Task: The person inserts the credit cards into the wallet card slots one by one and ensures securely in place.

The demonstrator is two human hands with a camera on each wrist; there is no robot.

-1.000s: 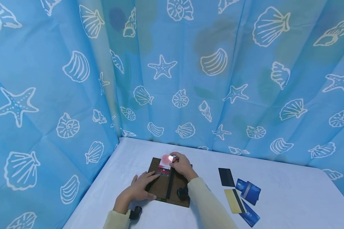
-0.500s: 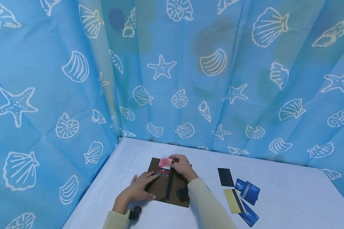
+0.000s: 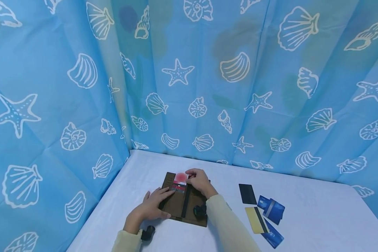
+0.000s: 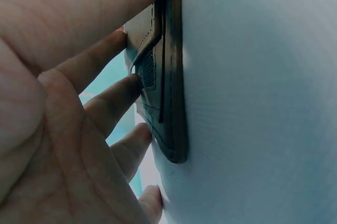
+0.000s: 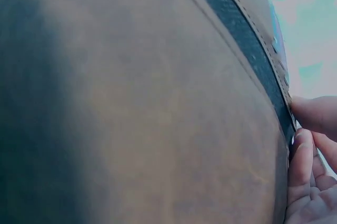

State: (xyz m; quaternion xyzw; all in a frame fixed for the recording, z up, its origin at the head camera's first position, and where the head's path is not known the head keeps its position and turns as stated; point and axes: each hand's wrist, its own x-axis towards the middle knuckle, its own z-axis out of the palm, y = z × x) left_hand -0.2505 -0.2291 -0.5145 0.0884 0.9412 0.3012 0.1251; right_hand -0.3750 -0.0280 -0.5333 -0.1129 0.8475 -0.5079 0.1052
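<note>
A: Flat red-and-white card (image 3: 180,177) has slid lower on the brown leather wallet's (image 3: 177,205) left panel. Grip?
B: Right hand (image 3: 200,182) pinches its right edge; left hand (image 3: 151,207), fingers spread, touches wallet.

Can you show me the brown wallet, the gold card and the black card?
Brown wallet (image 3: 177,204): head view, on its left panel.
Gold card (image 3: 253,220): head view, gold part beside its dark stripe.
Black card (image 3: 247,194): head view, middle of its face.

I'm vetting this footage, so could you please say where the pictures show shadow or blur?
Head: brightly lit, wallet clearly outlined; left wrist: soft shading on the white table, left hand fairly sharp; right wrist: dark, blurred left side, washed-out upper right.
</note>
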